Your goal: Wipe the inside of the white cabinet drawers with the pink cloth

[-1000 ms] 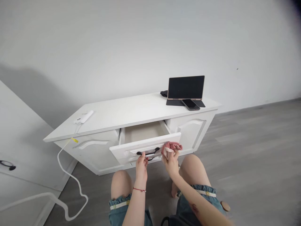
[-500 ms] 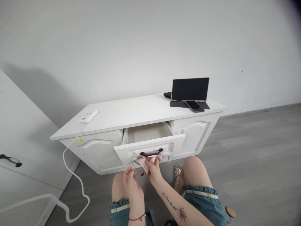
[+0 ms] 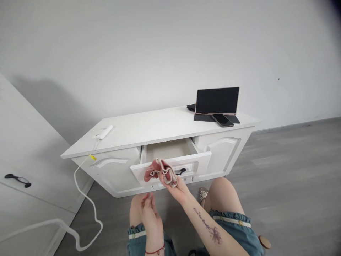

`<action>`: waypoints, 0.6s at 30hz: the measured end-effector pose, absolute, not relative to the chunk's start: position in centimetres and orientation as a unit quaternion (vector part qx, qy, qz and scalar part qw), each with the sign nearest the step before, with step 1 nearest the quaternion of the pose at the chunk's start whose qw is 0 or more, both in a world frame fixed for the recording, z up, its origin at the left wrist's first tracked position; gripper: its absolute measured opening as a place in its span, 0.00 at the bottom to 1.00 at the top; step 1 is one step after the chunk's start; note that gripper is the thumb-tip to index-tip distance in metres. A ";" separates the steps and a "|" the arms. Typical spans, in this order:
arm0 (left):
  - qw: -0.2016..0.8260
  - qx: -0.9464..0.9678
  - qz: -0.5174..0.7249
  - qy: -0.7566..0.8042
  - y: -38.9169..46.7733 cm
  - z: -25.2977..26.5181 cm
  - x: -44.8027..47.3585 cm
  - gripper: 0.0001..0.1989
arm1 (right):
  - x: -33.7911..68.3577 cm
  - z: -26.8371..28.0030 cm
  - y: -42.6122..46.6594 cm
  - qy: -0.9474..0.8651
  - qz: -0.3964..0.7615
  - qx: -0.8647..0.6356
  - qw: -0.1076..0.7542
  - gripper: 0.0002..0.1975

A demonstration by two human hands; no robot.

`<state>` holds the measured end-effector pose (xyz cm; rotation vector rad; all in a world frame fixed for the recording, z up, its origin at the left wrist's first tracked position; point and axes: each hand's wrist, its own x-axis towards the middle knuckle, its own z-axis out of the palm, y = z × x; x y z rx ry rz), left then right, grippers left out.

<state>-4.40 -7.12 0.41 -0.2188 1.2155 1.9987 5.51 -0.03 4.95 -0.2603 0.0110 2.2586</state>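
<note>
My right hand [image 3: 176, 190] is closed round a crumpled pink-and-cream cloth [image 3: 160, 172], held up in front of the drawer front. Just behind it a white drawer [image 3: 198, 160] is pulled partway out of the low cabinet, its inside partly visible. The cloth and hand cover part of its black handle [image 3: 181, 171]. Lower and to the left, my left hand [image 3: 151, 215] is raised over my left knee, fingers loosely bent and apart, with nothing in it.
On the white cabinet top [image 3: 144, 124], a tablet [image 3: 217, 101] stands at the right with a phone [image 3: 223, 120] before it. At the left lies a white power strip [image 3: 104, 132], its cord [image 3: 90, 199] hanging down. A white door [image 3: 16, 142] stands further left.
My right hand has lifted the cloth up and left, from below the handle to in front of the drawer front. The left hand stays nearly in place.
</note>
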 end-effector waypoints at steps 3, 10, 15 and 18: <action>0.474 -0.085 0.744 0.463 -5.5 1.0 -2.6 0.11 | 8.7 4.9 0.1 0.078 0.892 -0.076 0.438 0.14; 0.610 -0.041 0.674 0.414 -1.2 2.7 0.3 0.08 | 15.1 4.5 0.8 0.005 0.867 -0.068 0.494 0.14; 0.587 -0.045 0.693 0.416 -0.2 1.5 1.0 0.09 | 19.9 3.9 2.1 -0.142 0.815 -0.135 0.545 0.14; 0.571 -0.031 0.715 0.403 0.1 0.5 1.3 0.11 | 22.1 3.2 2.9 -0.188 0.784 -0.172 0.566 0.12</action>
